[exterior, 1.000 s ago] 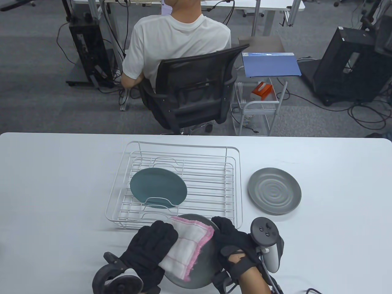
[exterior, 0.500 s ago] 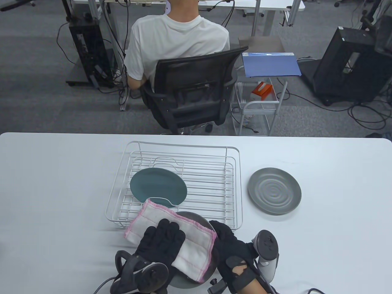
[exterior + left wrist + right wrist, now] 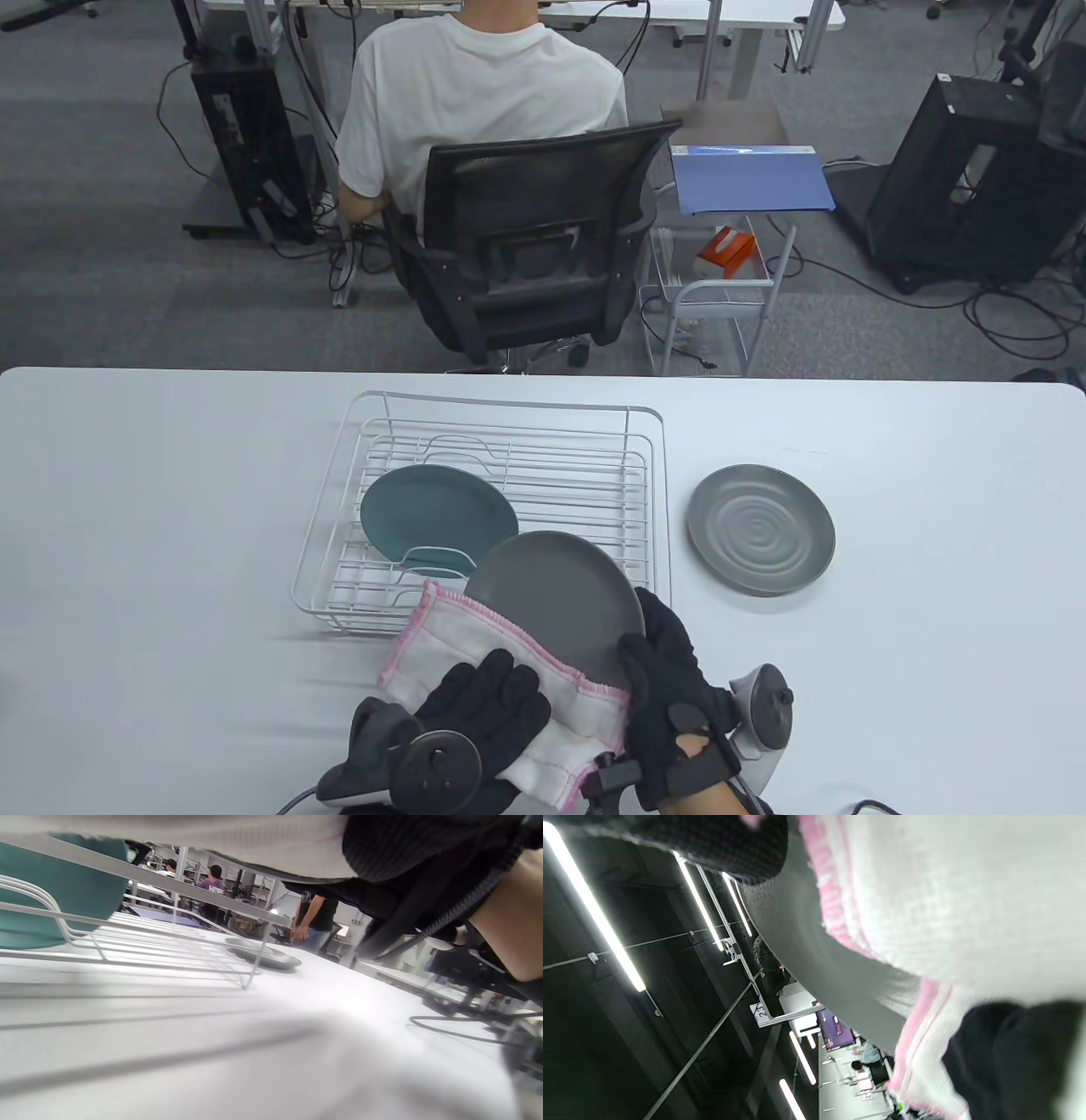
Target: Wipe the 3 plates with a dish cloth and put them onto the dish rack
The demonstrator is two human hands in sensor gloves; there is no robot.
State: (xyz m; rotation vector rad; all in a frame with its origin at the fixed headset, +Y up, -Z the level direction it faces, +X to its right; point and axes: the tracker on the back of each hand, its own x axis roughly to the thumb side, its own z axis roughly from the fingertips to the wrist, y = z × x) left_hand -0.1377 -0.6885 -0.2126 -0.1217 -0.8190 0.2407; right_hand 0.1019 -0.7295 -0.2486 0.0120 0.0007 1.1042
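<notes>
the grey plate [image 3: 556, 598] is held tilted by the right hand [image 3: 670, 679], gripped at its near right rim, above the front edge of the dish rack [image 3: 484, 509]. the dish cloth [image 3: 501, 658] is pressed on the plate's near part by the left hand [image 3: 484, 717], fingers curled over it. a teal plate [image 3: 437, 518] lies in the rack, and a ribbed grey plate [image 3: 759, 526] sits on the bench [image 3: 933, 552], right of the rack.

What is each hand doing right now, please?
Left hand: fingers curled on the dish cloth, holding it against the grey plate.
Right hand: grips that plate by its edge.
</notes>
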